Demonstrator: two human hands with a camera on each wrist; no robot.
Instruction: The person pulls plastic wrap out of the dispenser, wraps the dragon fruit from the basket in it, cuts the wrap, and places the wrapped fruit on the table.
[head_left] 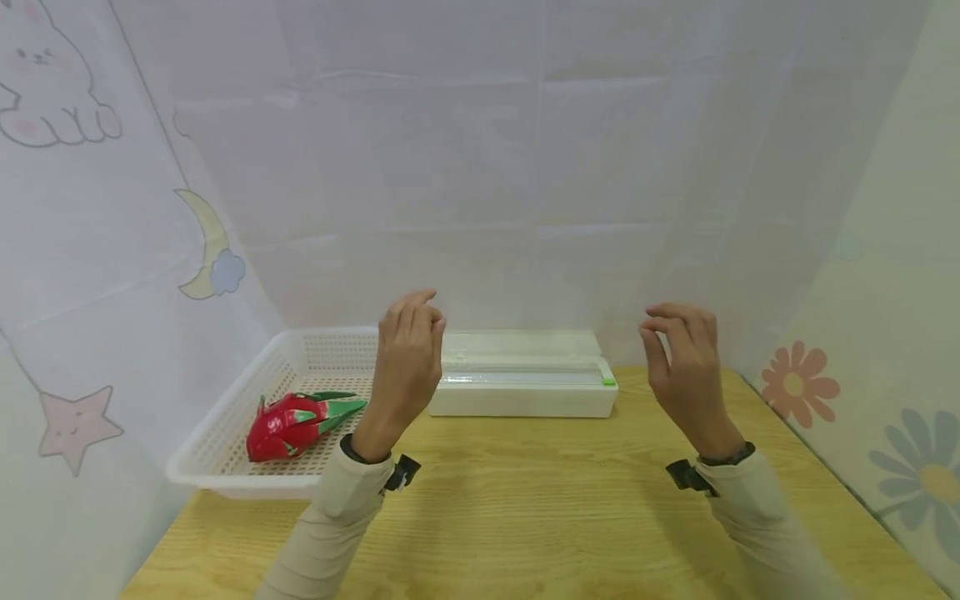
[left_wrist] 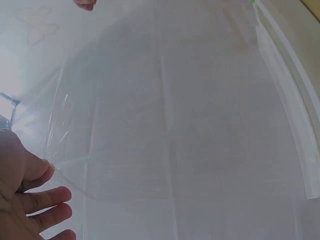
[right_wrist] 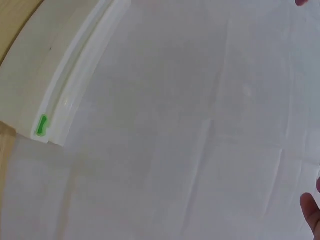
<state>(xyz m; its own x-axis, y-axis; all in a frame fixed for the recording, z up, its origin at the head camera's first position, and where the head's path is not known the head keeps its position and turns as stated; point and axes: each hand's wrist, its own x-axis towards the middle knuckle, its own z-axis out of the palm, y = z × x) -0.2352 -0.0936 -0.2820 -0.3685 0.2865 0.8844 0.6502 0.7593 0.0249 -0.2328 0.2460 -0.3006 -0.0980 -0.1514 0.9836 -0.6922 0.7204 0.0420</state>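
Note:
My left hand (head_left: 407,354) is raised in front of the left end of a white cling film dispenser box (head_left: 525,403). In the left wrist view, its thumb and forefinger pinch the edge of a clear sheet of cling film (left_wrist: 56,122), while the other fingers stay loosely bent. The sheet shows by its creases and glints and runs toward my other hand. Level with the left, my right hand (head_left: 682,354) is held up past the box's right end, thumb and forefinger closed together at the film's other side. The dispenser's lid (head_left: 525,342) stands up at the back.
At the left, a white plastic basket (head_left: 225,483) holds a red dragon fruit (head_left: 285,429) with green tips. A green slider (head_left: 608,382) sits at the box's right end. The wooden table (head_left: 540,517) is bounded by pale printed sheets at the back and sides.

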